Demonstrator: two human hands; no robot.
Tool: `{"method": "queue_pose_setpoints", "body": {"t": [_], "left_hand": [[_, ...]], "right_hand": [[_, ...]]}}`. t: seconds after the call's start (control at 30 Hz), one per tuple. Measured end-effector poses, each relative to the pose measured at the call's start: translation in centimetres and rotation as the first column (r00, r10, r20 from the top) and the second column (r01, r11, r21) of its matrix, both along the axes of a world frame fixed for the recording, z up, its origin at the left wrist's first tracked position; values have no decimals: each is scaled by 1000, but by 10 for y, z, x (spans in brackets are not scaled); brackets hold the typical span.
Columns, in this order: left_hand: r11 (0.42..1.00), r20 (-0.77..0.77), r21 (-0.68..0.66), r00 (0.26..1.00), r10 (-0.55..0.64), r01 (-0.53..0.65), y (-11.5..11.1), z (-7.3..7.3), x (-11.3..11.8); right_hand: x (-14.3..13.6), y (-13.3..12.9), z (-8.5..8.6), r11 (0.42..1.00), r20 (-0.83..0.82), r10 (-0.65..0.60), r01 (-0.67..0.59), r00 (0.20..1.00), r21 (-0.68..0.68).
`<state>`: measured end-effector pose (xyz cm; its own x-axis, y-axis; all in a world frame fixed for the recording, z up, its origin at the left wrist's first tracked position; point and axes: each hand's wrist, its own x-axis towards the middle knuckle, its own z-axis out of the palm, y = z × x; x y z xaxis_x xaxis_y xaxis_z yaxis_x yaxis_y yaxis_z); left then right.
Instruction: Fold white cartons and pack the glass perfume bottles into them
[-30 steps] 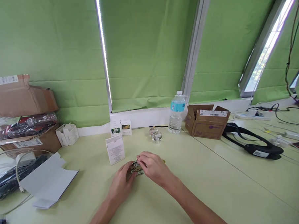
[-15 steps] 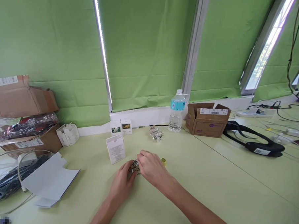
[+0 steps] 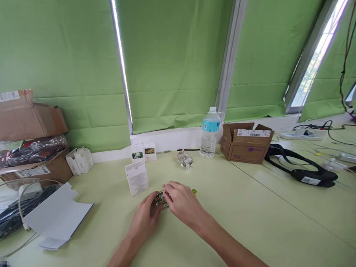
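Note:
A small, shiny glass bottle rests low over the table, mostly covered by my fingers. My left hand is closed around its left side and base. Fingers of my right hand are pinched at the bottle's upper end, where a tiny gold-coloured bit shows; the rest of that grip is hidden. Just behind my right hand lies a gold cap. Farther back, another ornate glass bottle lies on its side. To the left of it stands a white printed carton.
Two small picture cartons stand against the wall ledge. A water bottle and an open cardboard box are at the back, beside a black headset. Folded white card, cables and wrapped goods crowd the left.
My right hand has shifted slightly downward, with a gold bit now showing at its fingertips. My left hand keeps its hold on the bottle. The view has drifted slightly.

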<state>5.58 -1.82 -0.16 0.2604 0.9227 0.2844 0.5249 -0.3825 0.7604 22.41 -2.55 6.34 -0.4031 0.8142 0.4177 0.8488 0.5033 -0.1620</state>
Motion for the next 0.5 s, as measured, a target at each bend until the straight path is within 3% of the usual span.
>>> {"method": "queue_pose_setpoints", "body": {"t": [0.3, 0.5], "left_hand": [[1000, 0, 24, 1000, -1, 1, 2, -4, 0], [1000, -10, 25, 1000, 15, -15, 2, -3, -1]], "right_hand": [[1, -1, 1, 1000, 5, 6, -6, 1000, 7], [12, 2, 16, 997, -94, -68, 70, 993, 14]]}}
